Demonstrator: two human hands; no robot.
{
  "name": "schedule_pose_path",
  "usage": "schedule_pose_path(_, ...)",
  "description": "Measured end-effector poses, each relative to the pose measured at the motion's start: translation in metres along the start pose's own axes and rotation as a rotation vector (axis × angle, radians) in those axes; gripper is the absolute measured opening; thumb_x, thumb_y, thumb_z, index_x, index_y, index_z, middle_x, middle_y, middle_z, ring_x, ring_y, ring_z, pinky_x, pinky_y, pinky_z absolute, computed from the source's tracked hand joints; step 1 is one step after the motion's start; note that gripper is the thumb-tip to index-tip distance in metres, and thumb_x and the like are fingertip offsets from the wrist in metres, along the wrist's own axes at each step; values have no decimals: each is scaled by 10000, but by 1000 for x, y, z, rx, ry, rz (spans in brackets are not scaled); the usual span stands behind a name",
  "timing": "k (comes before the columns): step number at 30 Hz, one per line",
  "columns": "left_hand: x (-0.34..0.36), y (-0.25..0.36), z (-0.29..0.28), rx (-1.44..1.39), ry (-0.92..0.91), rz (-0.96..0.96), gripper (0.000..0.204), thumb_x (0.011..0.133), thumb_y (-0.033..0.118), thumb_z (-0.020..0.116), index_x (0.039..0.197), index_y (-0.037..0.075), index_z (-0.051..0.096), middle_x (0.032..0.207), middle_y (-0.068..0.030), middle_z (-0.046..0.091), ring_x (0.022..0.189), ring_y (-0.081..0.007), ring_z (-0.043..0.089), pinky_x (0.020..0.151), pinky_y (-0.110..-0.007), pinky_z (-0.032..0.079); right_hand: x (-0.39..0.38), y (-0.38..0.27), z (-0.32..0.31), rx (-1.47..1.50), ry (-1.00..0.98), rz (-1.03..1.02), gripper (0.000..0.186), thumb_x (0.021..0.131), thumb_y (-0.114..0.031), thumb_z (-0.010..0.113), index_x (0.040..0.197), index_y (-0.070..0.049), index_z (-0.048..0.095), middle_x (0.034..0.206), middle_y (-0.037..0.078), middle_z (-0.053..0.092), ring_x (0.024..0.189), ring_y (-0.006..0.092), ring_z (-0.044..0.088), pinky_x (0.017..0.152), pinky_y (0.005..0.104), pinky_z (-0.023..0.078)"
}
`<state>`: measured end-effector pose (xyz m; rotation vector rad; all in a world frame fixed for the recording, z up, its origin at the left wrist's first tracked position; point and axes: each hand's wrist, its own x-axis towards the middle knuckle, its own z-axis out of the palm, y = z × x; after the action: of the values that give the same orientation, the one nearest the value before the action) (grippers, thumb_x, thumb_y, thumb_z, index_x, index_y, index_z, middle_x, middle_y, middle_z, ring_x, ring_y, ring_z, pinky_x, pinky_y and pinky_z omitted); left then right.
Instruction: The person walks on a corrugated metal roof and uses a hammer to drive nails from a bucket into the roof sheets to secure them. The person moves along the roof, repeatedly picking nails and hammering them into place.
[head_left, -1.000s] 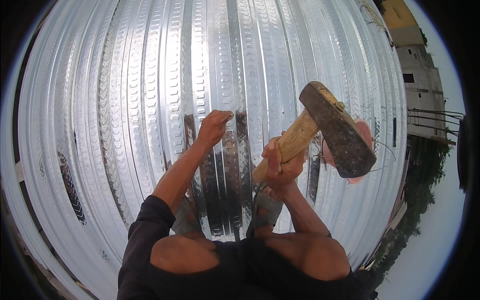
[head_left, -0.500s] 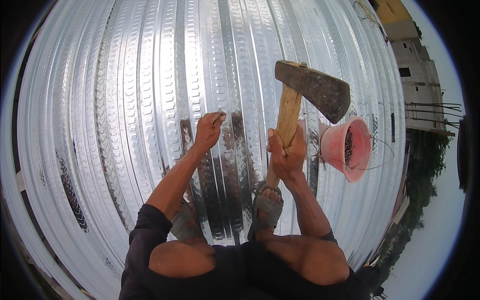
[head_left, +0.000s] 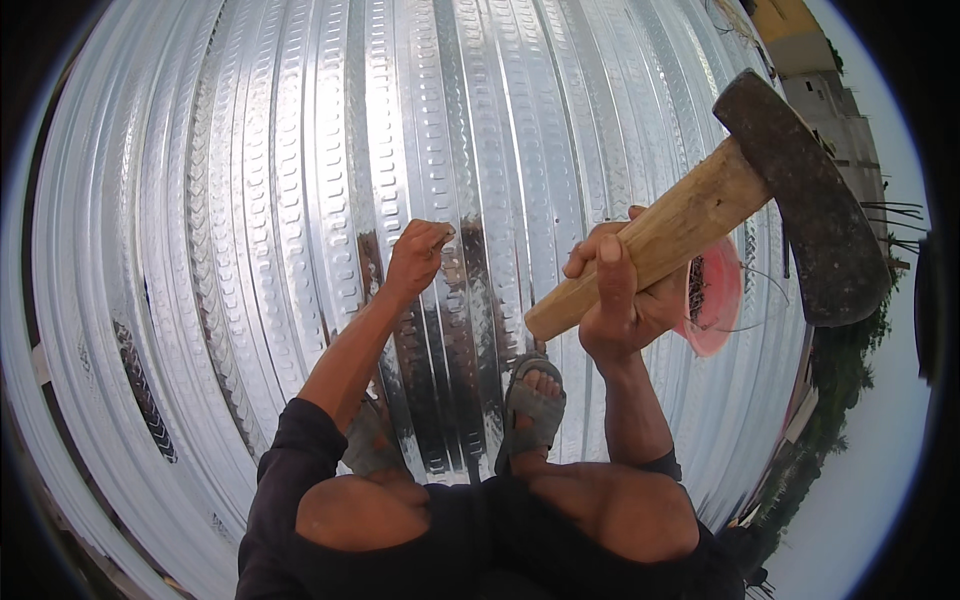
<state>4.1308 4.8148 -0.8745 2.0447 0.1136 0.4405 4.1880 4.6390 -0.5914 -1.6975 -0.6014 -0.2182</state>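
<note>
My right hand is closed round the wooden handle of an axe. Its dark, worn steel head is raised toward the upper right, with the handle's butt end pointing down to the left. My left hand is closed in a pinch low over the ribbed metal sheeting. Whatever small thing is between its fingertips is too small to make out. Partly behind my right hand and the axe is a pink bucket, tipped toward the right, with small dark pieces inside.
My feet in grey sandals stand on the shiny sheeting, knees bent. A thin wire handle loops out from the bucket. Beyond the sheeting's right edge are a grey building, jutting rods and green trees.
My right hand has swung the axe up and to the right, from nearly upright to strongly tilted, and it now covers part of the bucket. My left hand has barely moved.
</note>
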Motion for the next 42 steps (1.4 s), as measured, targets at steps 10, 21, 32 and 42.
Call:
schedule_pose_path(10, 10, -2, 8, 77, -57, 32, 204, 892, 5, 679, 1087, 30, 733, 968, -170, 709, 932, -357, 657, 825, -435, 533, -118, 111, 28, -621, -571, 576, 360, 972, -191, 683, 1148, 68, 506, 719, 210, 649, 660, 322, 701, 615, 446, 546)
schedule_pose_path(21, 2, 2, 3, 79, -34, -1, 218, 860, -40, 650, 1042, 54, 725, 939, -117, 709, 958, -334, 645, 843, -430, 533, -97, 44, 20, -132, -49, 240, 263, 975, -132, 641, 1080, 70, 510, 779, 149, 673, 664, 267, 697, 591, 407, 554)
schedule_pose_path(32, -5, 4, -7, 74, -69, -62, 255, 921, 26, 644, 1170, 52, 696, 1065, -149, 712, 1043, -357, 636, 923, -437, 520, -73, 45, 22, -80, -92, 278, 324, 934, -123, 745, 1085, 73, 534, 737, 149, 658, 661, 229, 683, 601, 358, 532)
schedule_pose_path(42, -37, 29, -80, 703, -197, -27, 322, 931, 151, 651, 1249, 99, 659, 1451, -101, 563, 1455, -360, 408, 1227, -554, 249, -152, 109, 33, -528, -460, 714, 381, 961, -235, 649, 1104, 95, 524, 787, 240, 660, 694, 360, 677, 650, 445, 539)
